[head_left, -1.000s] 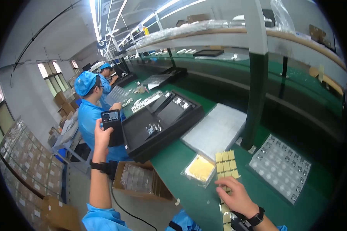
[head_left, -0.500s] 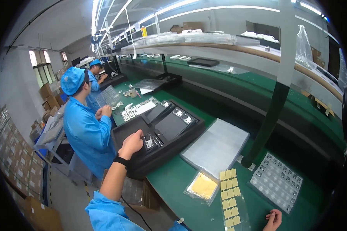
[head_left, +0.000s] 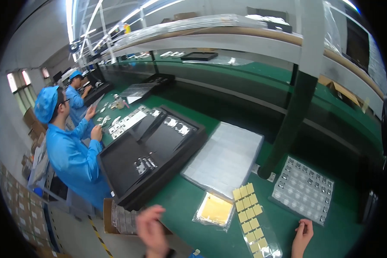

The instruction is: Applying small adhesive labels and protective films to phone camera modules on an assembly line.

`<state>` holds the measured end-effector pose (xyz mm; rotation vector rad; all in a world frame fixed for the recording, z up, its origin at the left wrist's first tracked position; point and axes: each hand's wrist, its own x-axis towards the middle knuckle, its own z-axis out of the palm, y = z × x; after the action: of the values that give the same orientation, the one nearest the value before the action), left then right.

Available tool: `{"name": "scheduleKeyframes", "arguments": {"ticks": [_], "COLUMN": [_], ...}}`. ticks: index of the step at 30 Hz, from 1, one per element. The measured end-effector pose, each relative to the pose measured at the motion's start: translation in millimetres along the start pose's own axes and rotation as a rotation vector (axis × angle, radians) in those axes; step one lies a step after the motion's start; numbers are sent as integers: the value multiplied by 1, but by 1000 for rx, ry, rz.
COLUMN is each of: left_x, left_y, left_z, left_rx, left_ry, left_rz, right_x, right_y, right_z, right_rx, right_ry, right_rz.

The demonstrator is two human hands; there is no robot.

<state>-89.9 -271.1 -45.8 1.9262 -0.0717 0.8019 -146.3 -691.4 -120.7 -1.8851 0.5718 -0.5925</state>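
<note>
My left hand point(head_left: 152, 230) is blurred at the lower edge, just in front of the near corner of a large black tray point(head_left: 129, 172). Nothing shows in it, but the blur hides its fingers. A few small metal parts point(head_left: 144, 164) lie in the tray. My right hand point(head_left: 303, 235) rests empty on the green bench, fingers pointing away from me. It sits between a strip of yellow squares point(head_left: 250, 210) and a clear blister tray of small parts point(head_left: 305, 189). A yellow pad in a clear bag point(head_left: 214, 209) lies left of the strip.
A stack of pale sheets point(head_left: 225, 159) lies behind the yellow pad. A dark green post point(head_left: 292, 120) rises beside it. A co-worker in a blue coat and cap point(head_left: 71, 159) works at the left. A cardboard box of trays point(head_left: 118, 217) stands below the bench edge.
My left hand held a dark device up, then reached to the black tray, and now has dropped back to the lower edge. My right hand has moved right, away from the yellow strip.
</note>
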Motion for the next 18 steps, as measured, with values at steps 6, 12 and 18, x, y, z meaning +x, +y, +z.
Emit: {"name": "scheduleKeyframes", "arguments": {"ticks": [6, 12, 18], "left_x": [-40, -39, -52], "left_y": [-10, -18, -24], "left_z": [81, 83, 92], "left_rx": [311, 298, 102], "left_ry": [-377, -496, -305], "left_rz": [-8, 91, -44], "right_x": [1, 10, 5], "right_y": [-22, -26, -17], "right_z": [19, 25, 17], "right_rx": [-3, -159, -117], "right_ry": [0, -94, 50], "right_rz": [-57, -82, -301]}}
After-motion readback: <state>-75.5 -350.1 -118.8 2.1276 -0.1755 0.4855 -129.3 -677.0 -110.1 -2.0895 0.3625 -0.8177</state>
